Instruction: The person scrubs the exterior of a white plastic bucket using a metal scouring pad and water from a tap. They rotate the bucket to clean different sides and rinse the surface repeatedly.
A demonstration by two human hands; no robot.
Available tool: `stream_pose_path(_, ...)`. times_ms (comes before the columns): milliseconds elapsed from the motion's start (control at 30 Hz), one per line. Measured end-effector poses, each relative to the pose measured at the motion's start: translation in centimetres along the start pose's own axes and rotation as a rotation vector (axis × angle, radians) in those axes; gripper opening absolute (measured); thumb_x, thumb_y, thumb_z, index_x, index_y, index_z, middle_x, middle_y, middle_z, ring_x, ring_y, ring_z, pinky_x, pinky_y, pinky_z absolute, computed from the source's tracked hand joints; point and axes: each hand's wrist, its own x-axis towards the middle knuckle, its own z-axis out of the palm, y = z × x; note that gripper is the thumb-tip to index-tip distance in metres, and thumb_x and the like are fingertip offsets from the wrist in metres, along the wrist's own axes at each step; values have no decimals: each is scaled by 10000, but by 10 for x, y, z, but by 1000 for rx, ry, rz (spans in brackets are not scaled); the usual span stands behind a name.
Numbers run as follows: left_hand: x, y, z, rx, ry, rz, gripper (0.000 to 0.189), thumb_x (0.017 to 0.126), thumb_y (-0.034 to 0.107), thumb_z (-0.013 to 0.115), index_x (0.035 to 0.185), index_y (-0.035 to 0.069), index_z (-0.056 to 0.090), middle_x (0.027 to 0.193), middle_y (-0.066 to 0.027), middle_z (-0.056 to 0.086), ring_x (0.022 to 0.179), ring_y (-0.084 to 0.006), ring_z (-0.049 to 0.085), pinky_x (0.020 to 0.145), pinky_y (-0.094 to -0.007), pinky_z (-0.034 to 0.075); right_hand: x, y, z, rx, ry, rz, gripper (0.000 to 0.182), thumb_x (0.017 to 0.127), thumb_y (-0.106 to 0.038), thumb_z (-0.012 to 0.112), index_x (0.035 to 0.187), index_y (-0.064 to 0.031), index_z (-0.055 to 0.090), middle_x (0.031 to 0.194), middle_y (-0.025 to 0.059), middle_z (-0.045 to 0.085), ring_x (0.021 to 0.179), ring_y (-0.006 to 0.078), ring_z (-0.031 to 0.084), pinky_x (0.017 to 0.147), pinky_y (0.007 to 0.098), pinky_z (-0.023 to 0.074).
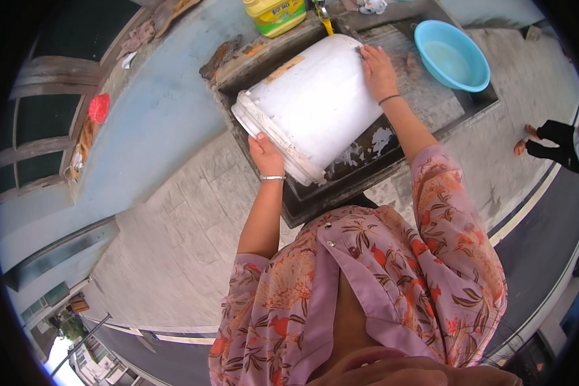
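Note:
A large white plastic bucket (318, 101) lies on its side in a dark stone sink (299, 205), its rimmed end towards the lower left. My left hand (267, 155) grips that ribbed rim, thumb on top and the other fingers mostly hidden. My right hand (380, 72) rests against the other end of the bucket, near a small dark fitting, with its fingertips at the edge. Whether the right fingers grip something is hard to tell. Behind the bucket is a faucet with a yellow spout (327, 25). Wet patches and pale foam show on the sink floor below the bucket.
A light blue plastic basin (451, 55) stands on the sink's right part, beside a flat washing slab (432, 103). A yellow plastic jug (276, 17) with a green label stands on the back ledge. Another person (555, 142) is at the far right. A red item (99, 108) lies on the windowsill.

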Motion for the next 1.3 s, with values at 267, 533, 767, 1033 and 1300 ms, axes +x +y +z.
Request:
stream_pose_path(267,15,-9,-10,-29,56,-105,333,972,214,381,1128,-65,476,1050,-129,581,935,-174,525,852,-296,419,-49,-90,-17,157,-148,-187,342,818,-95,612,1154,-161,619,1266,-6,549,1245,248,450,1055,517,273)
stream_pose_path(533,29,-16,-7,-25,2,-108,394,971,246,376,1199,-68,440,1132,-155,556,995,-213,525,901,-315,407,-17,-24,4,46,10,79,431,800,-72,620,1223,-140,566,1321,16,502,1263,289,422,1041,545,278)
stream_pose_path(767,38,-11,-9,-4,-12,-146,400,970,249,363,1200,-70,438,1136,-160,557,999,-213,534,891,-322,420,-44,-29,-8,21,-21,55,483,810,-73,593,1281,-152,520,1369,15,460,1297,288,381,1060,537,253)
stream_pose_path(1033,52,-14,1,24,3,-119,422,967,248,348,1229,-74,423,1169,-169,548,1032,-232,541,913,-332,424,-29,-11,3,112,69,106,432,826,-41,572,1252,-93,524,1337,67,484,1260,333,412,1041,477,324)
stream_pose_path(1300,66,-19,2,169,30,-90,377,961,244,382,1122,-84,476,1040,-173,586,930,-225,547,847,-332,431,3,7,19,88,48,11,414,822,-20,566,1226,-109,555,1332,55,497,1247,341,429,1031,482,336)
